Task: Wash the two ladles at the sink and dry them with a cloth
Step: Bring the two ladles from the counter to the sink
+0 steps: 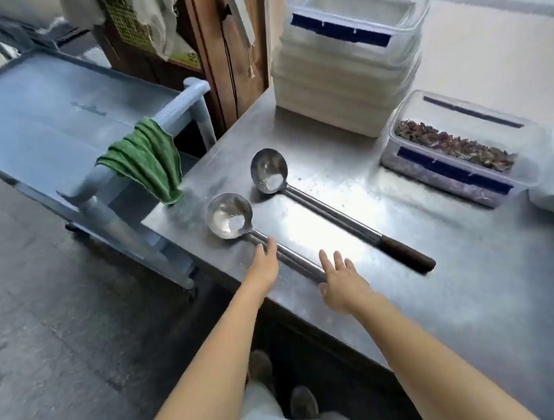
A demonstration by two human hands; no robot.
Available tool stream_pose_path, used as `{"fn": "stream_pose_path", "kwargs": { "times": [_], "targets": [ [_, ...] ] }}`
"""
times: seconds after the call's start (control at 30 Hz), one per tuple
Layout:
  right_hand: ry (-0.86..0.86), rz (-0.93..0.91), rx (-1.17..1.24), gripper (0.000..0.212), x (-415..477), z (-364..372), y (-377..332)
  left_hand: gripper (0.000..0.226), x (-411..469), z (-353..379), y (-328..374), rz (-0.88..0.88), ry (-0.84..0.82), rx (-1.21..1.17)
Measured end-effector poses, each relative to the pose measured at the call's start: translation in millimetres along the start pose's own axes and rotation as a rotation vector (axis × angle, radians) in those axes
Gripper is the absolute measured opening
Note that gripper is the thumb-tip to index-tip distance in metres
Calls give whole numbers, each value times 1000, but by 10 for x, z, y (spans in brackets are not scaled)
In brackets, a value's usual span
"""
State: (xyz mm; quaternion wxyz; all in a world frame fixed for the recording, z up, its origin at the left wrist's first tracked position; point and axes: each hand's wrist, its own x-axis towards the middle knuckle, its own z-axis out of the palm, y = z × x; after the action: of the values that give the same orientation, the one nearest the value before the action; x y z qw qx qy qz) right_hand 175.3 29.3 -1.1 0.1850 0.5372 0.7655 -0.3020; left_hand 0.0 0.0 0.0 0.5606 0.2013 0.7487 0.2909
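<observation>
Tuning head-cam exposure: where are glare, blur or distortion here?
Head view: glare whitens the steel counter between the near ladle and far ladle, and spots both bowls; head view: the stacked containers look washed out and soft; head view: wide-angle distortion bends the cart edges.

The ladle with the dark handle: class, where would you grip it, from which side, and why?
Probably the dark grip at the near end of the ladle, coming from above with the right hand. It lies flat on the steel counter, bowl up and farthest away, and that thicker end points toward the right hand, open close by.
</observation>
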Motion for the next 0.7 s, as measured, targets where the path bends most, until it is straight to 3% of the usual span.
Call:
{"fn": "stream_pose_path", "kwargs": {
  "times": [0.17, 0.3, 0.43, 0.63, 0.7],
  "targets": [
    [-43, 69, 28, 77, 259, 150, 217, 76, 393, 301, 17, -174, -1, -431],
    [-46, 71, 71, 72, 398, 234, 310, 63, 650, 380, 52, -243, 103, -709],
    [-27, 24, -21, 35, 562, 161, 346, 47, 833, 390, 84, -286, 168, -711],
    [-38, 11, -62, 5, 711, -41, 273, 17, 997, 307, 118, -233, 149, -645],
    [-58, 4, -48, 8, 729, -106, 265, 18, 1001, 294, 138, -231, 142, -618]
  ]
}}
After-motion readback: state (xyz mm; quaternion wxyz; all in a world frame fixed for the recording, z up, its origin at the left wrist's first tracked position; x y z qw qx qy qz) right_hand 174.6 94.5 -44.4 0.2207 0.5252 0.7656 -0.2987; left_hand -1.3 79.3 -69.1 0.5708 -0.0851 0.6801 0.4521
